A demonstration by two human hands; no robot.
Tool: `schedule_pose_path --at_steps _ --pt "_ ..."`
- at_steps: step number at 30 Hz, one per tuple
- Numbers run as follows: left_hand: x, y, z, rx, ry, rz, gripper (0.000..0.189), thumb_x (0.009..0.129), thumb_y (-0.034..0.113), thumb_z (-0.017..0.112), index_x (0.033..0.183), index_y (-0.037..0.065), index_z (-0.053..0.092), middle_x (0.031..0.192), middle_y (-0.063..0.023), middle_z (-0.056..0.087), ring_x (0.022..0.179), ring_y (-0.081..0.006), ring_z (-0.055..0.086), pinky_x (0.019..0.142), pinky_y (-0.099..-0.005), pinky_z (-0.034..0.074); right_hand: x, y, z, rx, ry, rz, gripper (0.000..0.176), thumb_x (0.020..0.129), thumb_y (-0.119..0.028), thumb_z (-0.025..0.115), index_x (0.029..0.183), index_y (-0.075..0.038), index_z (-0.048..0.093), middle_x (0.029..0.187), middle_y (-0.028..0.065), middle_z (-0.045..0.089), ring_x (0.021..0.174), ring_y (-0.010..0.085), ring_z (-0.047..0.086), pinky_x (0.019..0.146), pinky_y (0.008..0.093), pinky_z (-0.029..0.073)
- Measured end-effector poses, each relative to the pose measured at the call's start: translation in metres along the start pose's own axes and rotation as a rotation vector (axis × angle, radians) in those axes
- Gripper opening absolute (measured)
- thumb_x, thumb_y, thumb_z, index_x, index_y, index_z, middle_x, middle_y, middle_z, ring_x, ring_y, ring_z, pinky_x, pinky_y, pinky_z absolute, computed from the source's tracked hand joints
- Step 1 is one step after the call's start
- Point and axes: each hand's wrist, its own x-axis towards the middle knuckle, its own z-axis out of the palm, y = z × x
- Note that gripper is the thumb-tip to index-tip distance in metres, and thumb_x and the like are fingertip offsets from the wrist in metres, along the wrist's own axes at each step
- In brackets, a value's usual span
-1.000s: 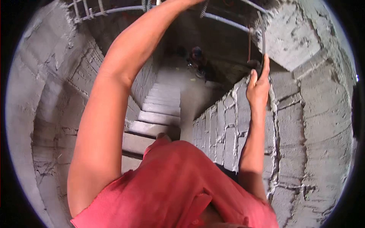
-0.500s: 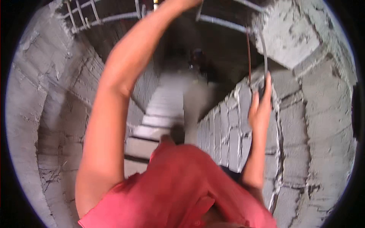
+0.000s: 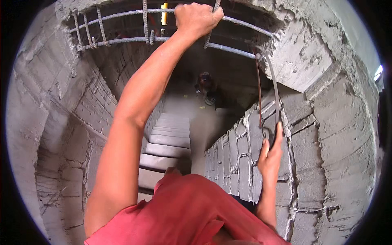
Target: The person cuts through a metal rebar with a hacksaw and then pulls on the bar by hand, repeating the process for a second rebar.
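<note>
With my left hand (image 3: 198, 18) clamped on the overhead rebar (image 3: 122, 40) and my right hand (image 3: 270, 157) closed round the hanging cable (image 3: 275, 90), I seem to be drawing it down, which next calls for a steady pull.

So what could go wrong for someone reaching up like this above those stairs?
1. The left hand grips ribbed rebar with bare skin; the rough steel and the broken concrete nearby could scrape it.
2. The right hand holds a dark curved band hooked overhead; if it slips free, it might whip back.
3. The concrete stairs drop away below, where another person is, so a lost grip or a dropped piece could hurt someone.
</note>
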Motion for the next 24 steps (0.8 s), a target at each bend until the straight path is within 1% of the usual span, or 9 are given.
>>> schedule_pose_path --at_steps 4,5,7,13,15,16,17,21,24 --pt "-0.002 0.002 0.006 -0.044 0.054 -0.025 0.057 0.095 0.060 0.048 0.076 0.016 0.080 0.069 -0.0164 0.072 0.067 -0.0376 0.073 0.061 -0.0522 0.056 0.095 -0.014 0.031 0.102 0.070 -0.062 0.066 0.102 -0.006 0.053 0.161 -0.015 0.027 0.147 0.0291 0.051 0.118 0.0547 0.056 0.096 0.0534 0.050" --pt "-0.013 -0.001 -0.015 0.009 0.191 0.315 0.035 0.097 0.039 0.058 0.074 0.017 0.073 0.064 -0.0090 0.068 0.055 -0.0319 0.068 0.044 -0.0479 0.049 0.095 -0.020 0.032 0.093 0.108 -0.112 0.065 0.102 -0.006 0.054 0.161 -0.014 0.027 0.147 0.0288 0.051 0.118 0.0548 0.055 0.095 0.0546 0.050" --pt "-0.011 -0.009 -0.004 0.023 0.126 0.339 0.035 0.098 0.038 0.057 0.073 0.017 0.072 0.062 -0.0083 0.066 0.055 -0.0315 0.068 0.043 -0.0477 0.048 0.073 -0.033 0.021 0.085 0.036 0.011 0.066 0.102 -0.004 0.054 0.161 -0.013 0.027 0.151 0.0281 0.048 0.128 0.0509 0.053 0.102 0.0516 0.048" --pt "-0.003 0.004 -0.010 -0.047 -0.118 -0.071 0.061 0.094 0.063 0.045 0.082 0.014 0.081 0.077 -0.0172 0.074 0.074 -0.0374 0.074 0.066 -0.0523 0.056 0.018 -0.014 -0.004 0.055 -0.008 -0.023 0.066 0.098 0.004 0.049 0.161 -0.002 0.027 0.156 0.0276 0.044 0.145 0.0397 0.044 0.117 0.0459 0.037" --pt "-0.010 0.003 -0.012 0.047 0.077 0.241 0.036 0.097 0.039 0.058 0.073 0.018 0.075 0.063 -0.0089 0.068 0.054 -0.0313 0.067 0.044 -0.0489 0.049 0.079 -0.019 0.022 0.081 0.015 0.025 0.067 0.101 -0.005 0.055 0.161 -0.012 0.028 0.143 0.0276 0.056 0.127 0.0490 0.056 0.102 0.0482 0.049" --pt "-0.010 0.000 -0.012 0.021 0.061 0.231 0.037 0.097 0.038 0.059 0.070 0.018 0.074 0.063 -0.0085 0.068 0.055 -0.0313 0.068 0.044 -0.0485 0.049 0.095 -0.014 0.036 0.060 0.144 -0.138 0.067 0.101 -0.005 0.055 0.161 -0.015 0.028 0.132 0.0308 0.061 0.113 0.0532 0.061 0.090 0.0495 0.053" --pt "-0.011 -0.004 -0.016 -0.022 0.121 0.301 0.039 0.097 0.039 0.058 0.068 0.017 0.073 0.063 -0.0084 0.068 0.056 -0.0313 0.069 0.045 -0.0486 0.049 0.093 -0.034 0.024 0.127 0.019 0.058 0.068 0.101 -0.005 0.055 0.161 -0.016 0.027 0.131 0.0310 0.062 0.112 0.0534 0.061 0.090 0.0496 0.053" --pt "-0.010 -0.005 -0.013 -0.047 0.090 0.260 0.040 0.096 0.040 0.057 0.068 0.015 0.073 0.065 -0.0094 0.069 0.057 -0.0326 0.069 0.048 -0.0520 0.050 0.006 -0.014 0.002 0.063 0.004 0.007 0.065 0.098 0.004 0.047 0.160 0.000 0.028 0.158 0.0271 0.042 0.149 0.0382 0.040 0.120 0.0435 0.033" --pt "-0.016 0.005 -0.012 -0.007 0.012 0.191 0.042 0.096 0.041 0.057 0.068 0.014 0.073 0.064 -0.0102 0.068 0.058 -0.0327 0.069 0.048 -0.0513 0.049 -0.005 -0.017 -0.005 0.074 -0.045 0.069 0.064 0.099 0.002 0.047 0.159 0.004 0.026 0.158 0.0288 0.040 0.148 0.0378 0.040 0.122 0.0430 0.030"
